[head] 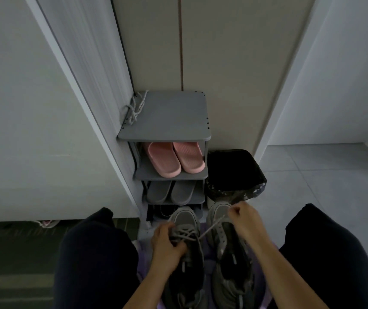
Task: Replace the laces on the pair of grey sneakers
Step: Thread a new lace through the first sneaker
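First, fingers (pixel 234 212) of the right hand (pixel 244 219): curled tight together, pinching the end of a grey lace (pixel 211 227). The lace runs taut on a slant from that pinch down to the criss-crossed lacing on the left sneaker (pixel 185 219). Fingers (pixel 178 246) of the left hand (pixel 167 244) are curled over the lacing and tongue of that shoe, gripping it from its outer side; the thumb cannot be made out. The right sneaker (pixel 225 239) stands just beside the left one, touching or nearly so, with the right forearm passing over its outer edge. Both grey shoes point toes forward, low in the view between two knees in dark trousers (pixel 93 253), over something purple that is too dim to identify. Just beyond the toes stands a grey shoe rack (pixel 167 132). A loose bundle of pale laces (pixel 135 108) lies at the top shelf's left edge, against the wall. Pink slippers (pixel 176 159) sit on the shelf below, grey slippers (pixel 169 191) under those. A bin lined with a black bag (pixel 234 175) stands just right of the rack, on pale floor tiles (pixel 323 175).
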{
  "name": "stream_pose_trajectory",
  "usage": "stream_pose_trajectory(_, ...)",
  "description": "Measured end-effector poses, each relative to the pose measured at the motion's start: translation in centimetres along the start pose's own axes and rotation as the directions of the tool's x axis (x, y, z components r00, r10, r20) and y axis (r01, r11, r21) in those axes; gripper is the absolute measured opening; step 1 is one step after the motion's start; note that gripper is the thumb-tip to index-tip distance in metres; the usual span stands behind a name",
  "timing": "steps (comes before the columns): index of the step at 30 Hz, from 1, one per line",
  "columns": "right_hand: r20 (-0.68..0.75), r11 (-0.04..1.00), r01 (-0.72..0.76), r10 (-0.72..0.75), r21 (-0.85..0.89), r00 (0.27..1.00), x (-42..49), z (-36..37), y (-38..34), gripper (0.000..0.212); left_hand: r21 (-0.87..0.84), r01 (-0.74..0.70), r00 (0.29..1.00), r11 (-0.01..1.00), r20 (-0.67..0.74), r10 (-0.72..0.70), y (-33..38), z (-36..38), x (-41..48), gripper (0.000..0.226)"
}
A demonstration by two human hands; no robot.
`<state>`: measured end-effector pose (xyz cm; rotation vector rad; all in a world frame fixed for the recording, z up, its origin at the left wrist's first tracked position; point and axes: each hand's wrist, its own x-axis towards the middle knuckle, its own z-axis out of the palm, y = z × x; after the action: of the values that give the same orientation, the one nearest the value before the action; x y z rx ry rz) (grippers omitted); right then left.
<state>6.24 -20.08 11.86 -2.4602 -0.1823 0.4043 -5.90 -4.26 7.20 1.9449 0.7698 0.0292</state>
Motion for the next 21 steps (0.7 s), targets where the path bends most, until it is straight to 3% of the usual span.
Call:
stream_pose_trajectory(3,-0.073,0.993,-0.111,0.113,0.036,0.991,1.2,-0.2,2.3,0.035,-0.141,0.114,0.993,0.983,0.055,-0.107,-0.5,0.0,-0.2,0.058)
stream_pose_trajectory(6,-0.026,0.992,-0.094,0.091,-0.090,0.995,0.5,1.1,2.5,0.014,-0.210,0.146,0.986,0.967,0.109,-0.125,-0.7,0.1,-0.5,0.068)
stream_pose_trajectory(8,-0.025,0.982,0.083,-0.089,-0.168,0.996,-0.7,2.5,1.7,0.018,-0.217,0.142,0.983,0.966,0.145,-0.112,-0.6,0.3,-0.8,0.075)
stream_pose_trajectory(10,0.005,0.913,0.326,-0.335,-0.245,0.942,-1.9,3.8,0.4,0.029,-0.216,0.097,0.990,0.971,0.117,-0.073,-0.7,0.7,-0.8,0.083)
stream_pose_trajectory(12,0.137,0.819,0.454,-0.435,-0.350,0.890,-2.5,4.9,-0.7,0.029,-0.254,0.081,0.994,0.964,0.087,-0.061,-1.3,1.1,-0.6,0.090)
stream_pose_trajectory(14,0.283,0.792,0.456,-0.365,-0.406,0.887,-2.5,5.3,-1.1,0.024,-0.285,0.093,0.993,0.954,0.095,-0.068,-1.4,1.0,-0.5,0.091)
stream_pose_trajectory(16,0.297,0.844,0.415,-0.323,-0.338,0.899,-2.1,4.8,-0.9,0.020,-0.295,0.097,0.992,0.950,0.106,-0.068,-0.8,0.5,-0.9,0.082)
stream_pose_trajectory(18,0.238,0.926,0.313,-0.262,-0.212,0.935,-1.4,3.5,-0.2,0.017,-0.314,0.109,0.990,0.943,0.120,-0.075,-0.6,0.1,-1.0,0.073)
stream_pose_trajectory(21,-0.011,0.986,0.137,-0.138,-0.091,0.990,0.2,0.8,1.7,0.010,-0.353,0.146,0.988,0.924,0.100,-0.118,-1.0,0.1,-0.9,0.070)
